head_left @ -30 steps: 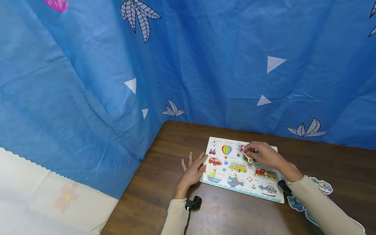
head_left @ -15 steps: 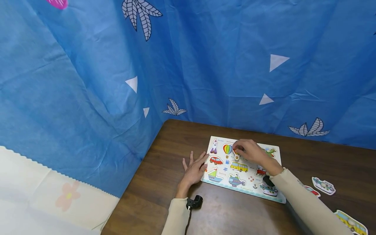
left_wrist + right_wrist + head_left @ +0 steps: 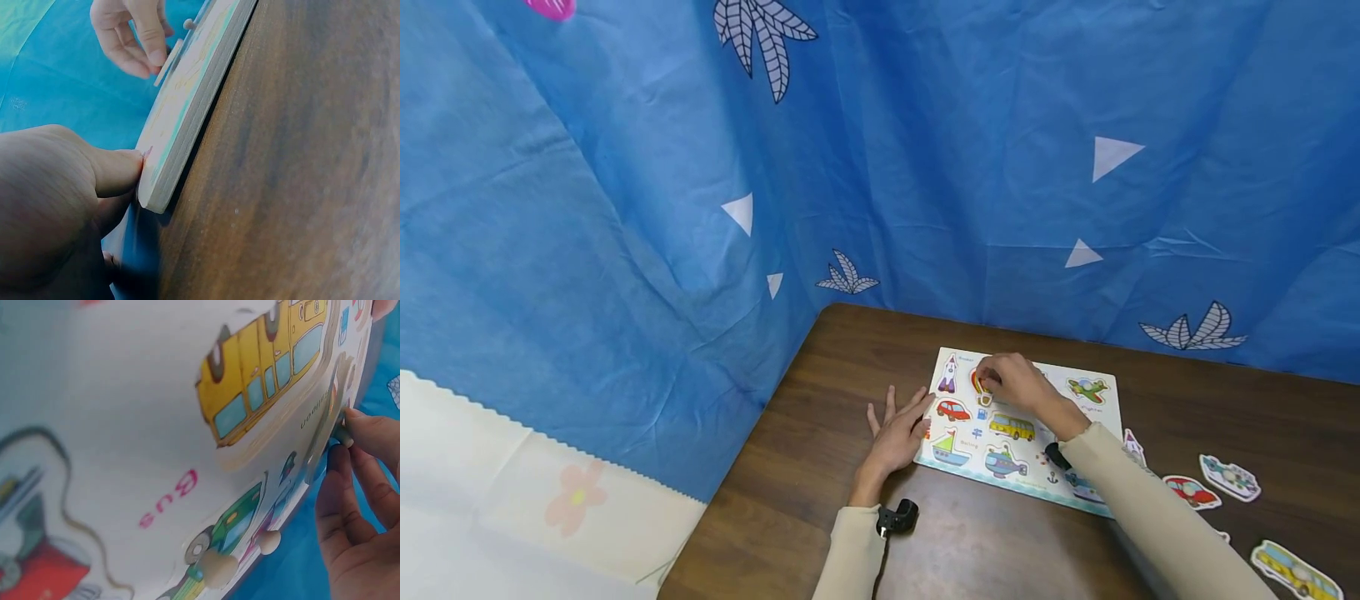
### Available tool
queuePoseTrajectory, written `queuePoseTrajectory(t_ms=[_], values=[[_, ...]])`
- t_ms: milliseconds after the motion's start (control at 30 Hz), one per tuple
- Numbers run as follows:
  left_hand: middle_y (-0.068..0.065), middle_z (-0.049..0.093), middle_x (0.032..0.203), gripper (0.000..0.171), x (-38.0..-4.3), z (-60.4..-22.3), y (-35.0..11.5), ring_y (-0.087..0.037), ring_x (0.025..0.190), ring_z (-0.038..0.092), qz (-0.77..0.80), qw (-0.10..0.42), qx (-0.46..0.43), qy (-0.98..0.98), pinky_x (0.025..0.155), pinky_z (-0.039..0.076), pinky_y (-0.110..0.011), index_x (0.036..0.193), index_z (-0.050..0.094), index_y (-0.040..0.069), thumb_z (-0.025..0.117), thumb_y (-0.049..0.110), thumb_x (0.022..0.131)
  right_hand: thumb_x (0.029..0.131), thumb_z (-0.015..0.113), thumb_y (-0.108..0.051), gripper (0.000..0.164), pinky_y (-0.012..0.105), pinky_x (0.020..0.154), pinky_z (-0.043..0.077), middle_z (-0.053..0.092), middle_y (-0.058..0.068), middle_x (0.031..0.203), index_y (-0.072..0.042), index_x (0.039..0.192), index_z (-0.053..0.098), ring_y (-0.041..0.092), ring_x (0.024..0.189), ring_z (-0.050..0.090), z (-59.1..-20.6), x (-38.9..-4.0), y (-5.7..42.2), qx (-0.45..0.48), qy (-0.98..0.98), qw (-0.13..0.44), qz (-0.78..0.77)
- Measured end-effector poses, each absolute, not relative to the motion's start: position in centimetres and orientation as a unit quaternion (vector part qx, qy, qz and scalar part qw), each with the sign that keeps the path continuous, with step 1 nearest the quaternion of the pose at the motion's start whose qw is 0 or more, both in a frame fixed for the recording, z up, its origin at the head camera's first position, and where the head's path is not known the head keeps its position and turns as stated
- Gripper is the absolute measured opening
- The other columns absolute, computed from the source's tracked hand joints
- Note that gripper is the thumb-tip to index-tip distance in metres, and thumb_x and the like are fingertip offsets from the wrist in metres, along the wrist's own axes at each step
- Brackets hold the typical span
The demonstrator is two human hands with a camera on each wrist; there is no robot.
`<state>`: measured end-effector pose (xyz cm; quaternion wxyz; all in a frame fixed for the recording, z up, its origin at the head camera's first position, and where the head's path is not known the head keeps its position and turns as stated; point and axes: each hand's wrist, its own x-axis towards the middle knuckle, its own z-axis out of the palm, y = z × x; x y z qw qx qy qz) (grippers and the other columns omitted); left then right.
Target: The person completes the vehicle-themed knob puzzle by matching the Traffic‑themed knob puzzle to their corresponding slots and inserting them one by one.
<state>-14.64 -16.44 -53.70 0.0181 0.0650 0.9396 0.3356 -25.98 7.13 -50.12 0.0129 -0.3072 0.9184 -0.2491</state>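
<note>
right hand (image 3: 1018, 386) pinches the balloon piece (image 3: 169, 63) by its knob (image 3: 342, 434), likely the best hold; probably light, stiff; left hand (image 3: 895, 439), fingers spread, touches the puzzle board (image 3: 125, 406)

Soft, even light fills the head view, leaving a pale sheen on the table (image 3: 970, 542) to the right of the left hand (image 3: 891, 442). The left-wrist view has a bluish cast and a dark shadow just beside that hand; in the hazy right-wrist view, the board (image 3: 119, 387) blurs away from the right hand (image 3: 365, 550).
</note>
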Motion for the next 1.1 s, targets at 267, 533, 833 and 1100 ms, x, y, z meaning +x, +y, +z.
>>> queuePoseTrajectory(t_ms=[267,533,833,1100], values=[[0.0,0.04,0.159,0.046,-14.5,-53.7,-16.5,-0.045,0.154,0.001,0.334,0.018,0.064,0.94,0.111,-0.009,-0.075,0.15,0.049,0.024,0.051,0.022,0.104,0.089,0.072,-0.004,0.009,0.035,0.072,0.051,0.073,0.004,0.09,-0.009,0.096,0.074,0.012,0.074,0.058,-50.5,-26.2,6.3,-0.313,0.919,0.013,-0.242],[0.002,0.04,0.16,0.047,-14.8,-53.7,-16.4,-0.043,0.154,0.001,0.332,0.025,0.063,0.941,0.111,-0.009,-0.074,0.151,0.048,0.025,0.051,0.023,0.104,0.089,0.072,-0.002,0.01,0.037,0.073,0.054,0.074,0.005,0.09,-0.009,0.096,0.074,0.013,0.077,0.063,-50.7,-26.3,6.0,-0.298,0.923,0.006,-0.242],[0.0,0.039,0.16,0.047,-14.6,-53.6,-16.4,-0.044,0.154,0.0,0.337,0.027,0.068,0.939,0.111,-0.01,-0.075,0.151,0.047,0.023,0.05,0.023,0.104,0.088,0.072,-0.002,0.012,0.037,0.073,0.055,0.073,0.006,0.093,-0.007,0.099,0.073,0.014,0.079,0.064,-50.8,-26.1,6.2,-0.305,0.924,0.005,-0.231],[0.0,0.039,0.16,0.046,-14.7,-53.5,-16.4,-0.044,0.154,0.0,0.336,0.029,0.07,0.939,0.111,-0.01,-0.074,0.151,0.047,0.023,0.049,0.024,0.105,0.089,0.068,0.001,0.019,0.038,0.079,0.053,0.071,0.007,0.102,-0.006,0.107,0.072,0.016,0.085,0.06,-51.0,-25.9,6.9,-0.33,0.91,0.025,-0.25]])
